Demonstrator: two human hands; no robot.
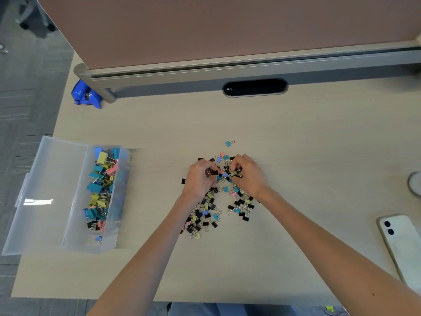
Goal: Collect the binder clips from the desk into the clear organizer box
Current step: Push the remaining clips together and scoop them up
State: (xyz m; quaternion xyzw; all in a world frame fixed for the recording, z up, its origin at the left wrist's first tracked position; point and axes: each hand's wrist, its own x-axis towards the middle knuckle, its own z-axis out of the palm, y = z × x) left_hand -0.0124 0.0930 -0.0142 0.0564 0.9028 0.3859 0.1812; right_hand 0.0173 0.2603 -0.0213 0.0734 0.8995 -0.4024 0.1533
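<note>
A scattered pile of small binder clips [206, 214], black, blue, yellow and pink, lies in the middle of the desk. My left hand [199, 179] and my right hand [247, 174] rest on the far end of the pile, fingers curled around clips between them. One blue clip [229, 143] lies apart, just beyond the hands. The clear organizer box [75, 206] stands at the left desk edge with its lid folded open to the left. It holds several larger clips [100, 190] in teal, yellow, pink and black.
A blue tape dispenser [85, 95] sits at the back left by the partition post. A white phone [402, 245] lies at the right edge, and a round white base [415, 183] shows farther right. A dark cable slot [255, 87] is at the back.
</note>
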